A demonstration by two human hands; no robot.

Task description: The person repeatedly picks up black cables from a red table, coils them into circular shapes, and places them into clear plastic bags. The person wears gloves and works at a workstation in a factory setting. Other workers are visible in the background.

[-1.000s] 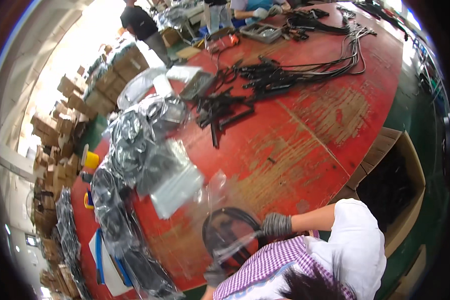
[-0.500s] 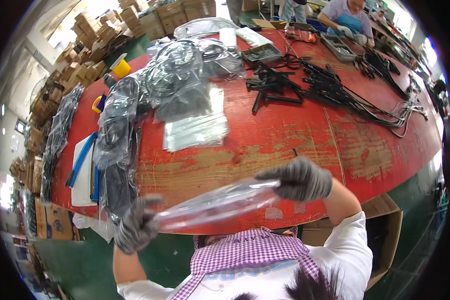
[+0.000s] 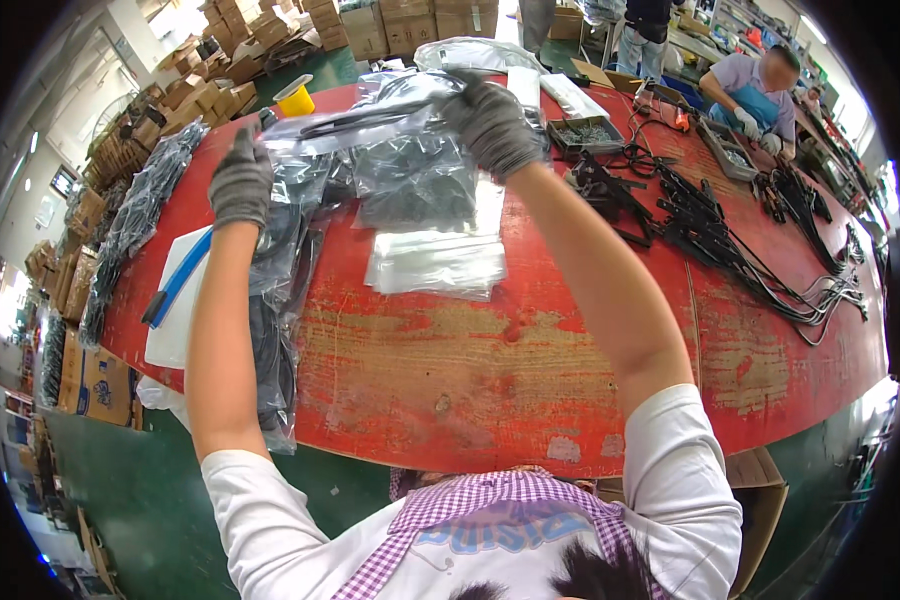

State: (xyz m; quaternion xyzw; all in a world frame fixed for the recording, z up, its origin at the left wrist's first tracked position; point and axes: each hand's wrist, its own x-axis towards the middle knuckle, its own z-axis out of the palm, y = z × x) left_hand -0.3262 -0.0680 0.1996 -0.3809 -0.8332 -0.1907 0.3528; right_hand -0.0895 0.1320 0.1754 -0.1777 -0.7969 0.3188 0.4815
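Observation:
Both my hands wear grey knit gloves and reach far over the red table. My left hand (image 3: 241, 182) is closed at the left end of a clear plastic bag (image 3: 320, 132), which looks slightly blurred. Dark cable shows inside it. At the bag's other end my right hand (image 3: 494, 128) is closed, with its fingertips partly hidden. The bag is stretched flat between the hands, over a pile of bagged black cables (image 3: 415, 188). Just nearer to me than that pile lies a stack of flat clear bags (image 3: 435, 264).
Black brackets (image 3: 615, 205) and loose black cables (image 3: 710, 225) lie at the right. A tray of small metal parts (image 3: 585, 135) stands behind them. A yellow tub (image 3: 295, 97) and a blue-edged white sheet (image 3: 175, 305) are at the left. Another person (image 3: 760, 100) works at the far right.
Both hands have moved forward from the table's front edge to above the bagged pile, carrying the bag. My head view has shifted slightly.

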